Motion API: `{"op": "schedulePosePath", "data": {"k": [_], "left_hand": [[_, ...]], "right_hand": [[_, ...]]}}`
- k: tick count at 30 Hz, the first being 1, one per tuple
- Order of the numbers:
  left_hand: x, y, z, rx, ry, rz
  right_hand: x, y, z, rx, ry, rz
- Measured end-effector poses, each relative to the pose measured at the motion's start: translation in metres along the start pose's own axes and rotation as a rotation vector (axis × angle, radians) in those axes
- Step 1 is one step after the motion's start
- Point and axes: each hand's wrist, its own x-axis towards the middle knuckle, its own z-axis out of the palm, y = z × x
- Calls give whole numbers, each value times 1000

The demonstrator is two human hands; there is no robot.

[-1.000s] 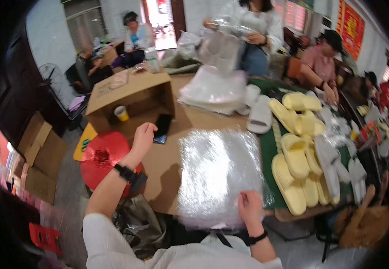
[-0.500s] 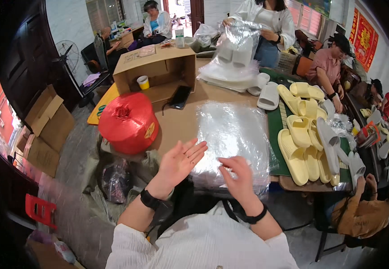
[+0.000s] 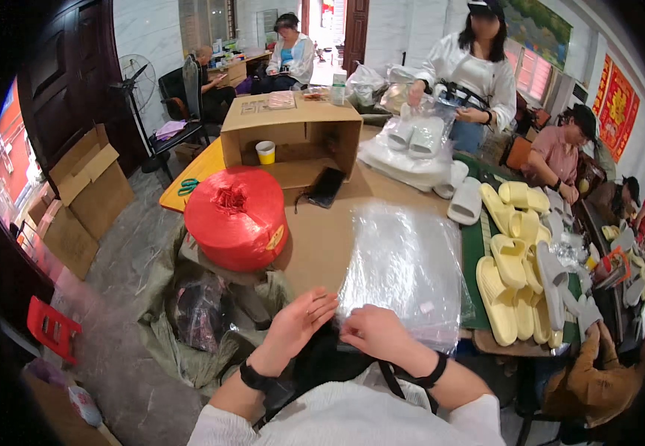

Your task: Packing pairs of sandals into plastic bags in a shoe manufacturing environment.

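Currently the stack of clear plastic bags (image 3: 404, 271) lies on the bench (image 3: 315, 241), near edge overhanging toward the person. Right hand (image 3: 373, 333) pinches that edge; left hand (image 3: 292, 327) hovers beside it, grip released (fingers spread). Advisable: peel one bag only, left hand steadying the stack.

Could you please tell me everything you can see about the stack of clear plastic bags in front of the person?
The stack of clear plastic bags lies flat on the brown table, glossy and crinkled, roughly rectangular, its near edge hanging over the table's front. The right hand pinches that near edge; the left hand is beside it, fingers spread at the same corner. Its right side borders a green mat that holds yellow slippers.
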Motion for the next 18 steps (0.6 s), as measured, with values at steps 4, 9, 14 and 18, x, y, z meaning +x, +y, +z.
{"op": "schedulePosePath", "data": {"k": [4,9,14,18], "left_hand": [[-11,5,-14,-81,63,88],[-23,2,-21,-111,71,64],[-30,-7,-29,-70,75,41],[-32,-18,-21,36,172,43]], "right_hand": [[48,41,-12,-153,-449,88],[210,114,-54,303,461,169],[220,123,-19,180,413,91],[148,105,-8,238,337,273]]}}
